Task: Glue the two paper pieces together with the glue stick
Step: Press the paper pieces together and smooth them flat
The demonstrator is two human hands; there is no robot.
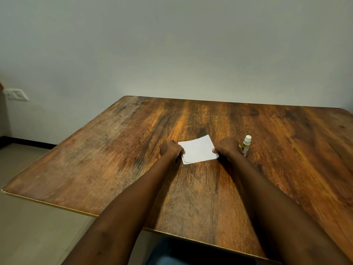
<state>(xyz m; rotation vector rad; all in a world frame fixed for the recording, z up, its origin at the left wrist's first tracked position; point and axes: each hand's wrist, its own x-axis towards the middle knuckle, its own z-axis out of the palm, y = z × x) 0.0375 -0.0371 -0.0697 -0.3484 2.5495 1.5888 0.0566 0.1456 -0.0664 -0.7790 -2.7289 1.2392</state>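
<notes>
Two white paper pieces [198,150] lie stacked on the wooden table [114,159], the lower one peeking out at the near left corner. My left hand [170,149] grips the stack's left edge with curled fingers. At the right edge, my right hand [228,148] pinches the near right corner. A glue stick [245,145] with a white cap and yellow label stands upright just right of my right hand, apart from the paper.
The table's far edge meets a plain wall. Its left edge drops to a tiled floor. A wall socket [16,94] sits low on the wall at far left. Bare tabletop surrounds the paper on all sides.
</notes>
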